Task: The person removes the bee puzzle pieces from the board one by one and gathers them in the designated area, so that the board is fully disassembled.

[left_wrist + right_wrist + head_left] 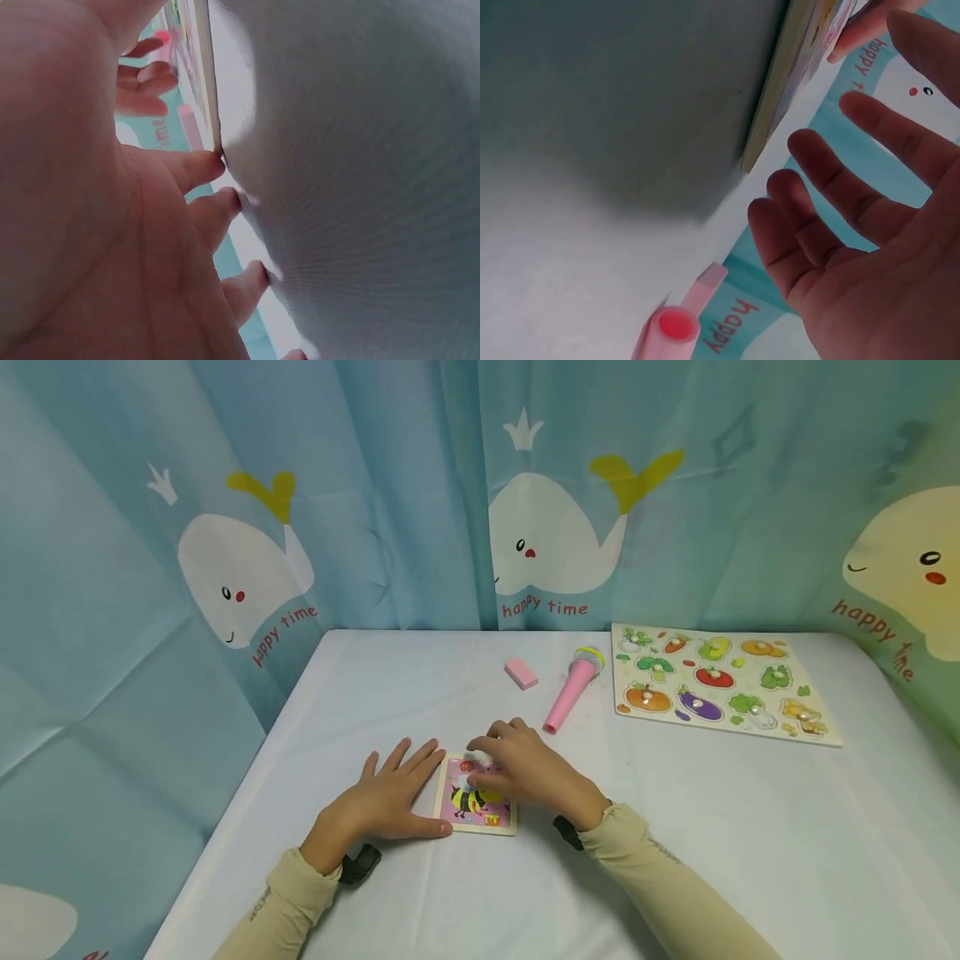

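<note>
A small square bee picture puzzle (463, 814) with a pale wooden rim and pink background lies on the white table. My left hand (386, 802) rests at its left side with fingers spread. Its thumb touches the lower left corner and its index fingertip is by the upper left one. Above the puzzle's right half hovers my right hand (525, 768), hiding part of the picture. In the right wrist view, the fingers (840, 169) of that hand are loosely bent, apart from the board's edge (769, 112), and nothing shows between them.
Beyond the hands lie a pink block (521, 673) and a pink toy microphone (573, 689). A vegetable peg puzzle board (727, 727) lies at the back right. A blue whale-print curtain (420, 527) hangs behind the table (675, 827) and along its left side.
</note>
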`<control>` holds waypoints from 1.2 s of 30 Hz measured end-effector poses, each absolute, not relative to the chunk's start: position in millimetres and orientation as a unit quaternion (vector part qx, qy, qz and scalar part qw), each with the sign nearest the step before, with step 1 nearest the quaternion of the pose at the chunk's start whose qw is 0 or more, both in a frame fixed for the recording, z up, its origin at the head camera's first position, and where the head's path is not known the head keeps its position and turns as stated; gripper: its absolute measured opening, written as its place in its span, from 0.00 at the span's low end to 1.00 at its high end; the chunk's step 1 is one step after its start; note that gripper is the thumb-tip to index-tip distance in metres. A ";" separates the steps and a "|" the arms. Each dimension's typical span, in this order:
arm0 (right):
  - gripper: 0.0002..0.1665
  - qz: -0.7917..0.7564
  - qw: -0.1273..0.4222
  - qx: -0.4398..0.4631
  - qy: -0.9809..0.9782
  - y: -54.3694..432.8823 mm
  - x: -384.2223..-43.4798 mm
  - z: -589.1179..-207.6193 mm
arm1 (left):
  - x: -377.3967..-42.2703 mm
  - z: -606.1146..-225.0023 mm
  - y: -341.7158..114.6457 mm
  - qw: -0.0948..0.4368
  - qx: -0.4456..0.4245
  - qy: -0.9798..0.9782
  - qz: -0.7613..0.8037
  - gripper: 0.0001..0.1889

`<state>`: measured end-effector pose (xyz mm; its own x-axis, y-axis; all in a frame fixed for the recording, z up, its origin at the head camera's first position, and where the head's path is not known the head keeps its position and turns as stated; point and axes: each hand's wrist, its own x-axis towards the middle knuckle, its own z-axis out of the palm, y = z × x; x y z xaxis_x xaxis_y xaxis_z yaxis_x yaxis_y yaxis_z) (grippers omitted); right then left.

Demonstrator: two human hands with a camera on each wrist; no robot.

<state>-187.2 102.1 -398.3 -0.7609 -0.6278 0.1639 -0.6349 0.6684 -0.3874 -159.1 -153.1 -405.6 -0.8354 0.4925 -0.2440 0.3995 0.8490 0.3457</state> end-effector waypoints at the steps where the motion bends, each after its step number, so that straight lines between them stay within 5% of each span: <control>1: 0.23 0.216 0.005 0.351 -0.911 100.6 -187.9 -398.3 | -159.1 -405.4 -153.3 0.165 0.235 0.947 0.143 0.58; 16: 0.16 0.171 -0.027 0.406 -0.898 79.5 -203.3 -395.5 | -161.3 -407.7 -156.2 0.171 0.236 0.942 0.166 0.57; 27: 0.14 0.067 0.014 0.503 -0.862 79.2 -219.0 -388.8 | -162.2 -405.2 -159.6 0.181 0.235 0.938 0.180 0.57; 36: 0.17 0.107 -0.024 0.509 -0.854 80.5 -221.0 -391.3 | -163.8 -406.4 -161.7 0.180 0.239 0.938 0.177 0.57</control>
<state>-221.0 80.5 -391.3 -0.4807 -0.8742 0.0688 -0.8640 0.4587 -0.2077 -163.8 -161.7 -406.4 -0.8210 0.5116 -0.2534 0.3842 0.8235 0.4175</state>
